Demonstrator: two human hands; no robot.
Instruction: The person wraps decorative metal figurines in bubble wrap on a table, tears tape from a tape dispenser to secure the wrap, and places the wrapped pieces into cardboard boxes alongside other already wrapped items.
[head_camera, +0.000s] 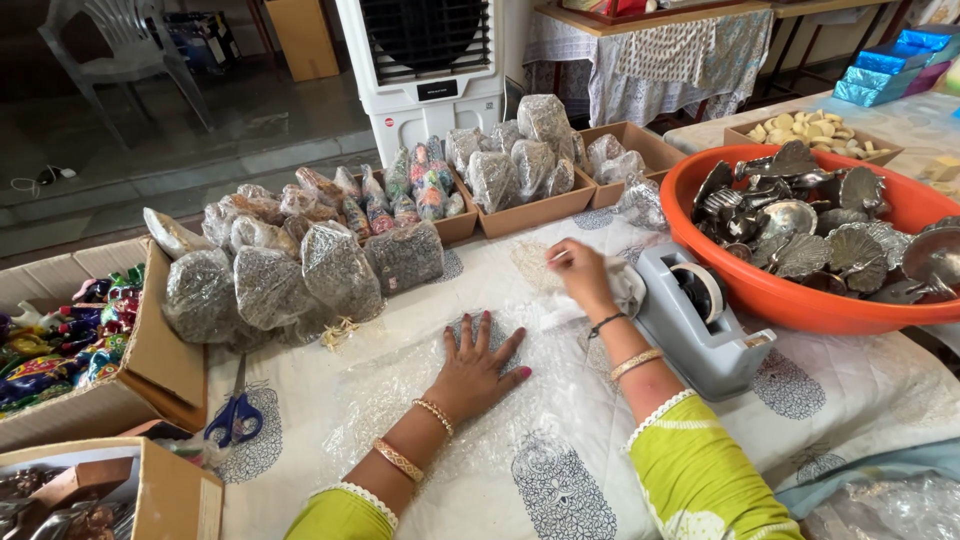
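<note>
Our left hand lies flat with fingers spread, pressing down a sheet of clear bubble wrap on the tabletop; it grips nothing. Our right hand is closed around a small bundle of wrap and pinches what looks like a strip of tape near its fingertips, though the strip is too thin for us to be sure. The bundle sits just beside the grey tape dispenser, touching or nearly touching its front. Beyond the dispenser stands an orange tub heaped with silver-coloured metal pieces. Ahead of our hands, wrapped packets pile up on the cloth, and more fill a row of cardboard trays. Blue-handled scissors rest to the left, near a box of colourful figures. We judge that the loose sheet could slide or bunch if the flat hand eases its pressure, that the tape could fold onto itself or stick to the wrong layer, and that the bundle could open while only one hand holds it.
</note>
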